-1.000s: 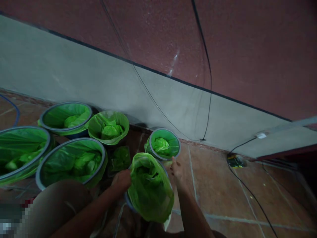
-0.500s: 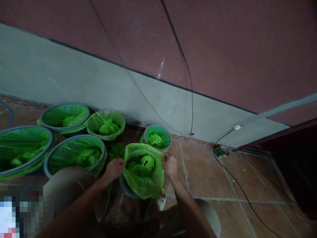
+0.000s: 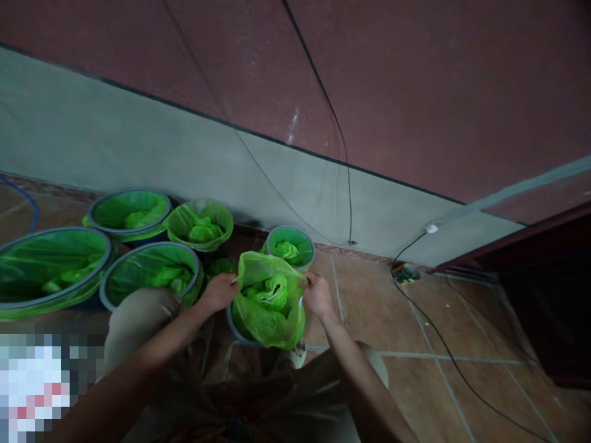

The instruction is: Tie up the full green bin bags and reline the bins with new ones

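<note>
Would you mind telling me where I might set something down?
Bare tiles lie between the right hand and the black floor cable. Left of the left hand, green-lined bins stand crowded; a green liner fills the gap between both hands.

Left hand (image 3: pixel 218 293) and right hand (image 3: pixel 318 295) out front, about level, apart. Fingers (image 3: pixel 229 280) of each curled in pinch, tips facing inward. Left forearm (image 3: pixel 173 337) slants from lower left; right forearm (image 3: pixel 351 366) rises steeper. Both bare.
</note>
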Tool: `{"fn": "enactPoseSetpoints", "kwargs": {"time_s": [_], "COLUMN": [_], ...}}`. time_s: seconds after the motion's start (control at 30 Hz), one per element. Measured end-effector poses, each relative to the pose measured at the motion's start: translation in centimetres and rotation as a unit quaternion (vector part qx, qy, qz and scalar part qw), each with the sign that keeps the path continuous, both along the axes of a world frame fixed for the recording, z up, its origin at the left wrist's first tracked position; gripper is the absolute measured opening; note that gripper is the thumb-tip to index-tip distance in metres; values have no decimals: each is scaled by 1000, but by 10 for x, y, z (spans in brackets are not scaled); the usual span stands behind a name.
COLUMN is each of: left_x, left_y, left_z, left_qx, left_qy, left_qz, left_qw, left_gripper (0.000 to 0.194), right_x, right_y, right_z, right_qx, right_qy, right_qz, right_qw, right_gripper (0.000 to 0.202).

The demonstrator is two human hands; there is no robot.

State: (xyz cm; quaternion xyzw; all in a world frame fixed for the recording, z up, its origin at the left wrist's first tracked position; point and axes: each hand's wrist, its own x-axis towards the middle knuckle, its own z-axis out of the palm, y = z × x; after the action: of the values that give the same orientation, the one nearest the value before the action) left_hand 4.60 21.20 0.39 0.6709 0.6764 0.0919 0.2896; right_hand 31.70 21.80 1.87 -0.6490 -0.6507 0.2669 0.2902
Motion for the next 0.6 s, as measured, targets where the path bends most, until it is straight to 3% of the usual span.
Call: {"fn": "enactPoseSetpoints", "kwargs": {"time_s": [0.23,0.4,0.5,0.6], "left_x": [-2,-3,-7,-10], "left_y": [-2,16,32,43], "left_z": [26,47,53,49], "left_qx": [57,125,143,171], "left_qy": [-104,-83,-34,-1], "left_qz": [-2,-13,-9,15], "left_qw": [993,989,989,985], "left_gripper": [26,24,24,25], "right_x": [1,17,26,32], "right_y": [-4,-6,-19,-34], "right_z": [34,59,62,53], "right_qx": [59,117,112,121], "right_qy": [74,115,115,117], "right_qz": [17,-43,-65,-103], "right_qw": [995,986,985,980], "right_gripper": [26,28,29,31]}}
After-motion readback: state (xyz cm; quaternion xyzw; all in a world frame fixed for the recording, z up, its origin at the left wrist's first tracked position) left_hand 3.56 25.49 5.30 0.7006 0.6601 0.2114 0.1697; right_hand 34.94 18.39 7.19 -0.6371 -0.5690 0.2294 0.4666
